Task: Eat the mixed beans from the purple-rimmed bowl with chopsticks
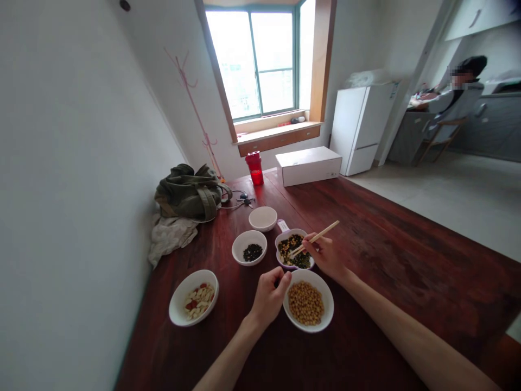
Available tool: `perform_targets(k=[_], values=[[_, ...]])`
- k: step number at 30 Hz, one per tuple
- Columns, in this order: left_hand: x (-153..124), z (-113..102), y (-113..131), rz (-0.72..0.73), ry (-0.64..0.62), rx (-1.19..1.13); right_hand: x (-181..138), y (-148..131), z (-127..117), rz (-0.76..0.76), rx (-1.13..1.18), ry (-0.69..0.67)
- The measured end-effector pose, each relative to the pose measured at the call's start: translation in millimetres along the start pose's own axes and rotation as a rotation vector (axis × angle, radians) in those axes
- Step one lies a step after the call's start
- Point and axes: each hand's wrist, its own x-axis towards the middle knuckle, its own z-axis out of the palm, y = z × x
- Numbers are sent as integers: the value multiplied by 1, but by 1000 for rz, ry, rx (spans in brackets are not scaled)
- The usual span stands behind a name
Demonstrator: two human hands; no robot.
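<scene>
My right hand (326, 255) is closed round a pair of wooden chopsticks (315, 238), whose tips reach into a purple-rimmed bowl of mixed dark and yellow beans (293, 250). My left hand (269, 296) is curled in a loose fist on the table. It touches the left rim of a white bowl of yellow beans (308, 307). I cannot see anything in it. A white bowl with a few black beans (249, 247) sits to the left. A white bowl of red and pale beans (194, 304) is at the near left. An empty white bowl (262, 218) stands further back.
The dark wooden table (386, 260) runs along a white wall on the left. A green bag (189, 193) on cloth, keys (244, 200), a red cup (255, 168) and a white box (308, 165) lie at the far end. A person sits far right, near a white fridge (360, 127).
</scene>
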Motion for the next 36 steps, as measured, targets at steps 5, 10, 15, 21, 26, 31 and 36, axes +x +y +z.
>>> perform_targets(k=[5, 10, 15, 21, 26, 31, 36], values=[[0, 0, 0, 7, 1, -7, 1, -5, 1, -46, -35, 14], [0, 0, 0, 7, 1, -13, 2, -10, 0, -132, -167, 69], [-1, 0, 1, 11, 5, -15, 3, -11, 0, -133, -204, 113], [0, -1, 2, 15, 6, -15, 4, -6, -2, -138, -216, 133], [1, -1, -1, 7, 7, -12, 4, -1, -5, -107, -185, 121], [1, -1, -2, 19, 11, -20, 4, -5, -5, -79, -202, 108], [0, -1, -1, 17, 9, -20, 3, -7, -5, -87, -191, 115]])
